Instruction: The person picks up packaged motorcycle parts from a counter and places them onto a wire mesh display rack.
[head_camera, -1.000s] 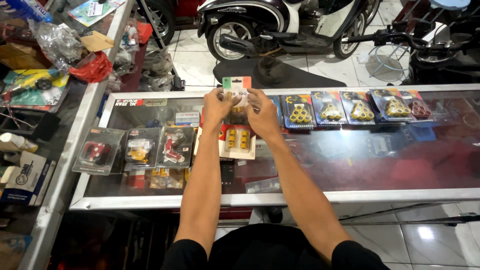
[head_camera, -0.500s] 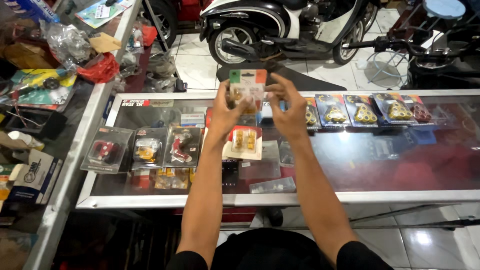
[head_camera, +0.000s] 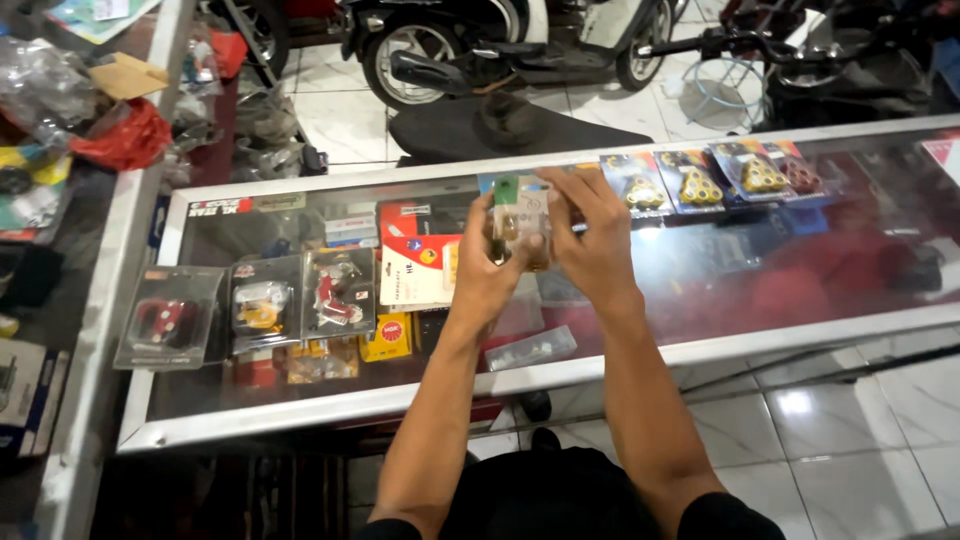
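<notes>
**Both hands raised together, fingers pinched**

Both bare forearms reach forward from the bottom of the view and converge. The left hand (head_camera: 490, 275) is curled, thumb up and fingers closed in a grip. The right hand (head_camera: 590, 245) sits just beside it, touching, fingers bent downward and pinched shut, wrist slightly flexed. Dark short sleeves cover the upper arms.

A packet (head_camera: 520, 215) is held between the left hand (head_camera: 490, 265) and right hand (head_camera: 595, 245) above the glass counter (head_camera: 700, 300). Three blister packs (head_camera: 255, 310) lie at nine o'clock, four packs (head_camera: 700, 180) at two o'clock. A scooter (head_camera: 500, 45) stands at twelve o'clock, behind the counter.
</notes>
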